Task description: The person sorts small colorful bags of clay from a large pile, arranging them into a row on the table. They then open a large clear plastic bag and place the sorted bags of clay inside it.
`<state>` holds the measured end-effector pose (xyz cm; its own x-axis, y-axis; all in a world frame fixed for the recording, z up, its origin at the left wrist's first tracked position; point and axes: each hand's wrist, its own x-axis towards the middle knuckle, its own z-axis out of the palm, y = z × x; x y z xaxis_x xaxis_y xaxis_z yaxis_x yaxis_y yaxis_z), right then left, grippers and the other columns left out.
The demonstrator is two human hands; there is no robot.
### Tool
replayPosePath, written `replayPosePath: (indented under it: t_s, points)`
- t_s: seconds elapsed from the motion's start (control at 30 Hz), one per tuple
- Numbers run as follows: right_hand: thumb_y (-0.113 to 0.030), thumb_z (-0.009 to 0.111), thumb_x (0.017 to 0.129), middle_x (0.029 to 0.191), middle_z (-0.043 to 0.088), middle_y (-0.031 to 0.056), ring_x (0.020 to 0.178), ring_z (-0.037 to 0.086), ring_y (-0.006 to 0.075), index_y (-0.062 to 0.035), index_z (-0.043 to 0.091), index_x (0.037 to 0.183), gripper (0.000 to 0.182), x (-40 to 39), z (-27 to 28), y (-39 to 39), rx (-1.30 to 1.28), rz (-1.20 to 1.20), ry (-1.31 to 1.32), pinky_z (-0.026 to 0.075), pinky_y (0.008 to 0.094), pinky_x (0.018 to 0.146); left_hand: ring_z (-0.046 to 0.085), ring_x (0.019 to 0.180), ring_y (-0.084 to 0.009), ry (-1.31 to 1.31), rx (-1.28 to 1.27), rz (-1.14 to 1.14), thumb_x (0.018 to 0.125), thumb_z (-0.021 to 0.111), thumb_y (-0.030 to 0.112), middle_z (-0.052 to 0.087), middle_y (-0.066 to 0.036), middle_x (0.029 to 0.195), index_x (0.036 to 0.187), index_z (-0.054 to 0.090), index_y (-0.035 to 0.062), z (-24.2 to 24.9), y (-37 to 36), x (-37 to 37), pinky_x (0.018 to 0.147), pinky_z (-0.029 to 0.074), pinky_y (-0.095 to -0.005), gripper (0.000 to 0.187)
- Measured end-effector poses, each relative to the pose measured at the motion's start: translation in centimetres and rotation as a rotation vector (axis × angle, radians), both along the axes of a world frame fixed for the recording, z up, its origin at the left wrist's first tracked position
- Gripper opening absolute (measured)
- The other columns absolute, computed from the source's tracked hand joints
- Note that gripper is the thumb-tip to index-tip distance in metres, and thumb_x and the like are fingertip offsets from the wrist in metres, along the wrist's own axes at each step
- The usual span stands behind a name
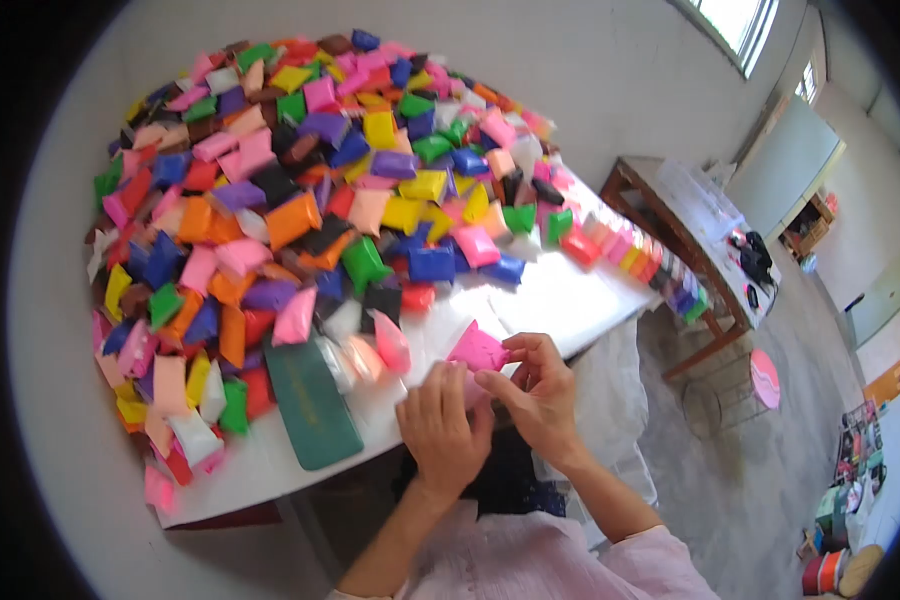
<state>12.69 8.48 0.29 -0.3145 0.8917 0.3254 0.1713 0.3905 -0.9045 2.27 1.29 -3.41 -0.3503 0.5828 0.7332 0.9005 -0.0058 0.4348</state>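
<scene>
A bright pink packet (pixel 478 346) is held up at the near edge of the white table. My left hand (pixel 440 425) grips its lower left side with curled fingers. From the right, my right hand (pixel 538 395) pinches its edge between thumb and fingers. A paler pink piece shows between the hands, partly covered by them. Just beyond my left hand lie a pink packet (pixel 392 343) and a peach packet (pixel 362 357). A dark green flat case (pixel 312 405) rests to the left.
A big heap of small coloured packets (pixel 270 215) covers much of the white table (pixel 255 470). Coloured packets stand in a row (pixel 630 250) along its right end. Farther right are a wooden table (pixel 670 215) and a stool with a pink seat (pixel 764 379).
</scene>
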Motion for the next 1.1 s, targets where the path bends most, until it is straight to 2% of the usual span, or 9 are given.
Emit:
replayPosePath:
  t_s: [0.03, 0.13, 0.23, 0.43, 0.5, 0.63, 0.73, 1.1]
  points:
    - [-0.014, 0.078, 0.081, 0.087, 0.067, 0.0084, 0.058, 0.052, 0.0064, -0.0011, 0.06, 0.11, 0.036, 0.4, -0.4, -0.9, 0.018, -0.013, -0.055, 0.043, 0.0229, 0.053, 0.055, 0.096, -0.032, -0.009, -0.023, -0.026, 0.08, 0.066, 0.018, 0.059, -0.013, 0.114, 0.116, 0.058, 0.0044, 0.3, -0.3, -0.1, 0.079, 0.039, -0.0423, 0.039]
    - [-0.01, 0.072, 0.086, 0.088, 0.067, 0.0101, 0.057, 0.052, 0.0091, 0.0, 0.061, 0.111, 0.029, 0.7, -1.7, -2.1, 0.018, -0.013, 0.051, 0.043, 0.0245, 0.053, 0.054, 0.096, -0.0312, -0.01, -0.044, -0.056, 0.077, 0.068, 0.016, 0.058, -0.013, 0.111, 0.112, 0.058, 0.0043, 0.3, -1.0, -0.3, 0.081, 0.039, -0.0425, 0.038]
    - [-0.006, 0.067, 0.088, 0.09, 0.067, 0.0099, 0.057, 0.053, 0.0121, -0.0001, 0.062, 0.111, 0.025, 1.3, -1.5, -2.3, 0.119, 0.015, -0.02, 0.044, 0.0256, 0.054, 0.053, 0.096, -0.0308, -0.032, -0.051, -0.082, 0.076, 0.069, 0.013, 0.057, -0.013, 0.109, 0.109, 0.058, 0.0037, 0.5, -1.4, -0.3, 0.081, 0.038, -0.0427, 0.035]
    - [-0.003, 0.068, 0.086, 0.091, 0.067, 0.0108, 0.057, 0.054, 0.0146, -0.0019, 0.063, 0.109, 0.024, 1.9, -1.9, -1.7, 0.262, 0.027, -0.061, 0.044, 0.0267, 0.053, 0.052, 0.092, -0.0303, 0.002, -0.021, -0.088, 0.079, 0.068, 0.01, 0.058, -0.011, 0.103, 0.098, 0.061, 0.003, 0.4, -1.1, -0.3, 0.079, 0.038, -0.0426, 0.021]
    - [-0.003, 0.069, 0.085, 0.09, 0.066, 0.0113, 0.058, 0.056, 0.0161, -0.0017, 0.063, 0.109, 0.024, 1.8, -2.3, -1.9, 0.235, 0.011, -0.047, 0.045, 0.028, 0.054, 0.052, 0.09, -0.0302, 0.035, 0.003, -0.078, 0.081, 0.067, 0.01, 0.059, -0.011, 0.101, 0.095, 0.061, 0.003, 0.1, -0.9, -0.3, 0.078, 0.038, -0.0424, 0.017]
    - [-0.004, 0.07, 0.085, 0.089, 0.066, 0.0124, 0.06, 0.06, 0.0204, -0.0014, 0.063, 0.108, 0.025, 1.6, -4.0, -2.0, 0.198, -0.019, 0.029, 0.048, 0.0312, 0.055, 0.053, 0.087, -0.0298, 0.067, 0.025, -0.074, 0.081, 0.066, 0.009, 0.059, -0.011, 0.098, 0.094, 0.061, 0.0033, 0.3, -0.7, 0.0, 0.077, 0.038, -0.0416, 0.015]
    - [-0.004, 0.071, 0.084, 0.086, 0.065, 0.0128, 0.064, 0.063, 0.0238, -0.0012, 0.063, 0.105, 0.023, 1.7, -4.4, -2.0, 0.277, -0.061, -0.001, 0.049, 0.033, 0.057, 0.053, 0.087, -0.029, 0.081, 0.032, -0.085, 0.08, 0.066, 0.007, 0.059, -0.01, 0.098, 0.093, 0.061, 0.0038, 0.1, -0.5, 0.0, 0.076, 0.038, -0.0411, 0.014]
    - [-0.001, 0.068, 0.085, 0.082, 0.063, 0.0124, 0.066, 0.063, 0.0289, -0.0022, 0.061, 0.093, 0.011, 1.8, -4.5, -1.5, 0.467, -0.101, -0.016, 0.049, 0.0344, 0.058, 0.052, 0.084, -0.0293, 0.1, -0.045, -0.191, 0.079, 0.067, 0.006, 0.057, -0.009, 0.093, 0.089, 0.057, 0.0045, 1.8, -0.6, -0.7, 0.074, 0.039, -0.0406, 0.014]
